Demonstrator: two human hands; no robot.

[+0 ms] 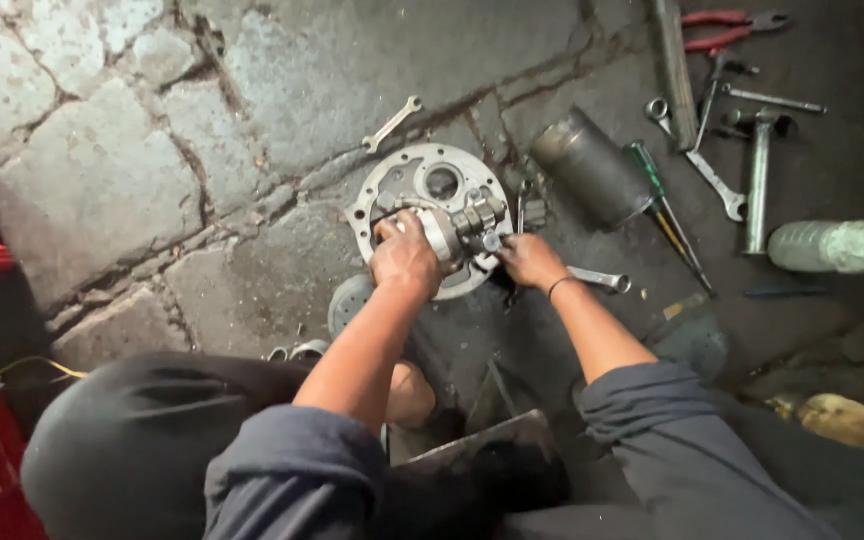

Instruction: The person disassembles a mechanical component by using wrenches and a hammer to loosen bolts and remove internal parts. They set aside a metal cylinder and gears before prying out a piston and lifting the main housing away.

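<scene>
Both hands, left hand and right hand, apparently grip the metal shaft assembly over the round plate.

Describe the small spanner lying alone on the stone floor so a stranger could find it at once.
Start at the round metal plate with holes, on the cracked stone floor in front of the person's hands. Just beyond its upper edge lies a small silver spanner, set on a slant. Unlike the tool pile to the right, it lies alone on bare stone.
</scene>
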